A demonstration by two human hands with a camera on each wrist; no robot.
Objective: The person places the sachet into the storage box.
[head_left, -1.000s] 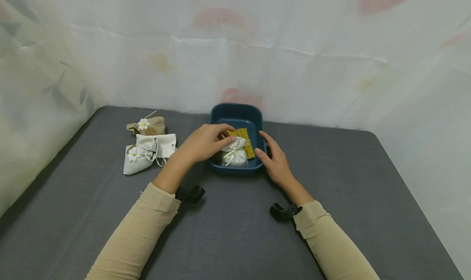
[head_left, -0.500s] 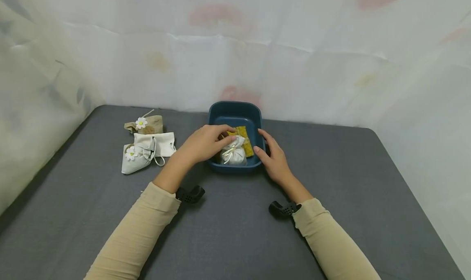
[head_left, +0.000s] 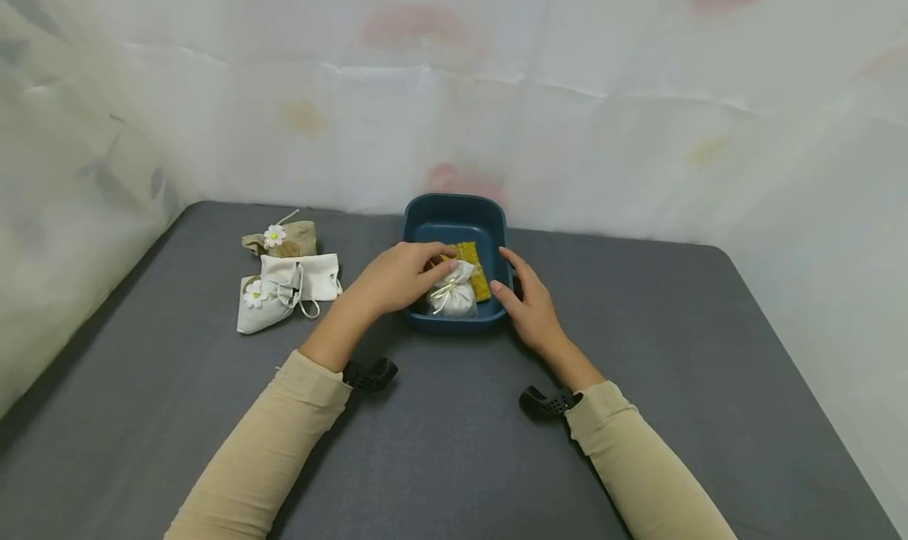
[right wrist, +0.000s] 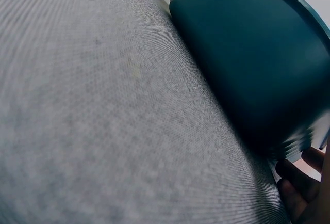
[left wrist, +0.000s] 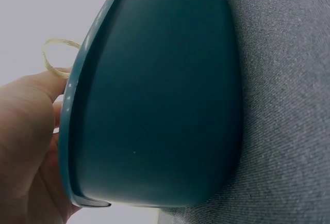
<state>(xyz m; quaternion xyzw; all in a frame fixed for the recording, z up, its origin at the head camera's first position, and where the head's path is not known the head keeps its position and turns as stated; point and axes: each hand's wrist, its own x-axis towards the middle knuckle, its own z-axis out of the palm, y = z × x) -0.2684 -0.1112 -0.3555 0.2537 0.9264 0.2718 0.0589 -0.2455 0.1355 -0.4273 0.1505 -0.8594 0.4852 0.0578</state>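
Blue and boxy, the tub point(head_left: 457, 326) already has a tied pouch point(head_left: 457, 299) and yellow packet point(head_left: 479, 281) inside; the left hand point(head_left: 401, 278), fingers curled, seems to pinch the pouch's top, so I judge it not released. The right hand point(head_left: 534, 307) grips the tub's right rim. Left of the tub, tan pouch point(head_left: 303, 239), flat white pouch point(head_left: 321, 277) and pale grey pouch point(head_left: 258, 320) lie outside.

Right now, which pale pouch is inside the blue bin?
The pale pouch tied with cream cord, by the left hand; the other pale ones lie outside on the grey table.
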